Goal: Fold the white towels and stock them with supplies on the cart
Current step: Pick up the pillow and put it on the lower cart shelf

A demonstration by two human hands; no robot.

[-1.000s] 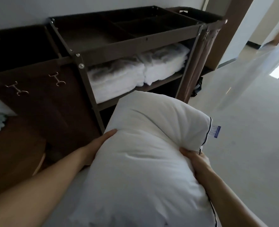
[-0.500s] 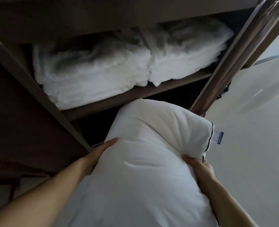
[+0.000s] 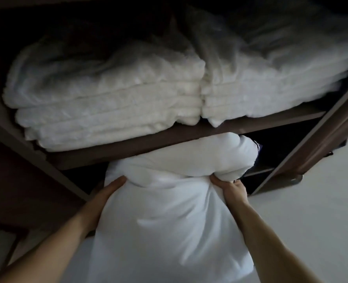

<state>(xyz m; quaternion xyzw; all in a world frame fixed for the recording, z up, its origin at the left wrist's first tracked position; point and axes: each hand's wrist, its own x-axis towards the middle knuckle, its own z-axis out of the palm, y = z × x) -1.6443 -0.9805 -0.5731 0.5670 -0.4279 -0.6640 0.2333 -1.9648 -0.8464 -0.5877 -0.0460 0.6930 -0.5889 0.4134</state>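
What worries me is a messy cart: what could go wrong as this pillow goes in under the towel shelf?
The pillow is bulky, and its far end bunches under the shelf edge; it might jam there. The folded towels overhang that edge just above, so an upward shove could drag them out. The right hand grips only bunched fabric, which may slip.

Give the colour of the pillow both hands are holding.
The pillow is plain white; the head view, the only one, shows it.
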